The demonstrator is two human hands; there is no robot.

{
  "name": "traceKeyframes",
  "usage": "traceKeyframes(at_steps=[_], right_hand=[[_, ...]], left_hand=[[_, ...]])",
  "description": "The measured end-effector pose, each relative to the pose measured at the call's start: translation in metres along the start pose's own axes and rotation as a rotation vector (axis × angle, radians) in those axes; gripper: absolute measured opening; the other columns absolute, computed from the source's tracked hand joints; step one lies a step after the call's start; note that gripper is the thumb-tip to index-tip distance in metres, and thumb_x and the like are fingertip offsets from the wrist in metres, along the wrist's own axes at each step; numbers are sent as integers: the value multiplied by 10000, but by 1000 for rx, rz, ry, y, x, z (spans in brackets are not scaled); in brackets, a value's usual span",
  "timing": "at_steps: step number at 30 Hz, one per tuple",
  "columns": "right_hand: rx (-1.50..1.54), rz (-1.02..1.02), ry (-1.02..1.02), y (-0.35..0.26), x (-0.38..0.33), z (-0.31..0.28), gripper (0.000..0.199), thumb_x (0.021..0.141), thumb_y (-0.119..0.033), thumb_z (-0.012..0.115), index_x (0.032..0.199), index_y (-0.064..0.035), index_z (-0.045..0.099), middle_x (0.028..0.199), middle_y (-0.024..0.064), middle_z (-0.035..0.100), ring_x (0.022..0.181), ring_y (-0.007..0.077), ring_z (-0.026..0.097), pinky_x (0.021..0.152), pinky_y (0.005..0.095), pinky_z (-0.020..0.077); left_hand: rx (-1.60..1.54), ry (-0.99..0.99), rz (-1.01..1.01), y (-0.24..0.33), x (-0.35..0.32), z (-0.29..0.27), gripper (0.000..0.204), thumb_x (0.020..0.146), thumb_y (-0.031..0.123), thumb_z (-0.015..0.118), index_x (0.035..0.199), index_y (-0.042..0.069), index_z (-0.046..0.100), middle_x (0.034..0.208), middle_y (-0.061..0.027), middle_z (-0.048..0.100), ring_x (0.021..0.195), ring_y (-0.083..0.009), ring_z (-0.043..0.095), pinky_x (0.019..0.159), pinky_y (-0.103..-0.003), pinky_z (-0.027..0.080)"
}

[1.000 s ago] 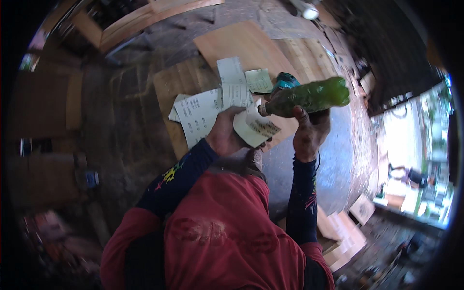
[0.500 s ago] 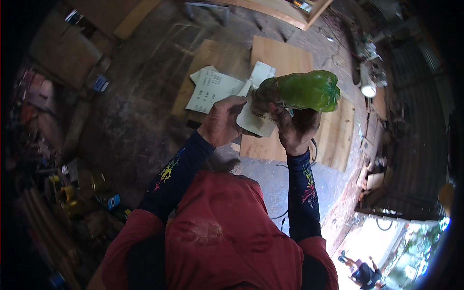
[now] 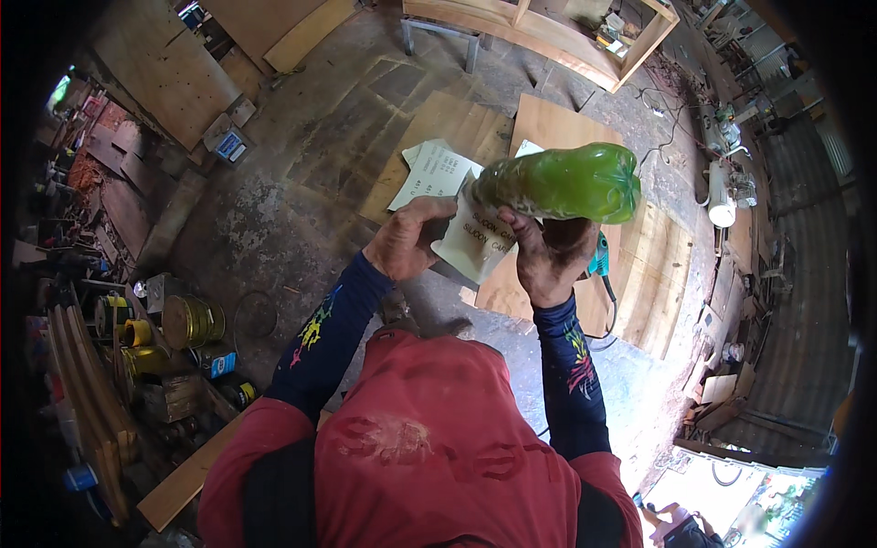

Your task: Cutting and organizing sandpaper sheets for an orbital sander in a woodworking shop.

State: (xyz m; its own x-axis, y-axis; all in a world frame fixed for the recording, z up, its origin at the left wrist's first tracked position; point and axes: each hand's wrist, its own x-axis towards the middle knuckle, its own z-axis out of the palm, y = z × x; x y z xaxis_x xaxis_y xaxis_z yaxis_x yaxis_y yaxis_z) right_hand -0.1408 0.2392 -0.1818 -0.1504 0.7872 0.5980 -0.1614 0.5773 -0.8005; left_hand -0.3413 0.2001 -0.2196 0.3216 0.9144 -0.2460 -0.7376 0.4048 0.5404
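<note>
A concrete floor (image 3: 301, 173) fills most of the view, with plywood sheets (image 3: 548, 128) lying flat on it and a timber frame (image 3: 548, 36) at the top edge. Printed papers (image 3: 437, 172) rest on one sheet. At the left edge stand offcuts and a cluster of tins (image 3: 192, 320); their contents are hidden by lids or shadow.

The person in a red shirt (image 3: 429, 447) holds a green bottle (image 3: 562, 183) chest-high, lying nearly level, its base toward the right. It is a clear plastic bottle full or nearly full of green liquid. The right hand (image 3: 548, 260) is curled up under its neck end, fingers closed on it. Touching that end is a white bag (image 3: 475, 242) with dark print; what it holds cannot be seen. The left hand (image 3: 406, 247) is closed on the bag's left edge, pinching it. A teal power tool (image 3: 598, 265) lies on the plywood below the right hand, its cord trailing over the floor.

Whether the bottle is capped cannot be told, since bag and fingers cover the mouth. If it is open, tipping it this flat could send liquid past the bag onto the papers, plywood and power tool below. The bottle is heavy and gripped only at one end, so it could sag or slip. The soft bag, pinched at one edge, could fold and spill.
</note>
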Motion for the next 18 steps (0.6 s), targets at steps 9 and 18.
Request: traceKeyframes(at_steps=[9,18], right_hand=[[104,33,165,-8,9,12,680,772,63,804,1336,9,427,1281,154,566,1142,251,608,976,383,523],[56,-2,19,3,5,18,697,765,81,795,1348,15,420,1278,157,564,1174,251,590,988,386,513]], left_hand=[[-79,-124,-10,18,-2,4,402,939,183,546,1307,23,550,1203,-91,654,1138,-218,628,985,-391,521],[46,-251,325,36,2,-1,571,969,22,567,1486,22,325,1396,-103,504,1309,-208,471,1141,-376,356]])
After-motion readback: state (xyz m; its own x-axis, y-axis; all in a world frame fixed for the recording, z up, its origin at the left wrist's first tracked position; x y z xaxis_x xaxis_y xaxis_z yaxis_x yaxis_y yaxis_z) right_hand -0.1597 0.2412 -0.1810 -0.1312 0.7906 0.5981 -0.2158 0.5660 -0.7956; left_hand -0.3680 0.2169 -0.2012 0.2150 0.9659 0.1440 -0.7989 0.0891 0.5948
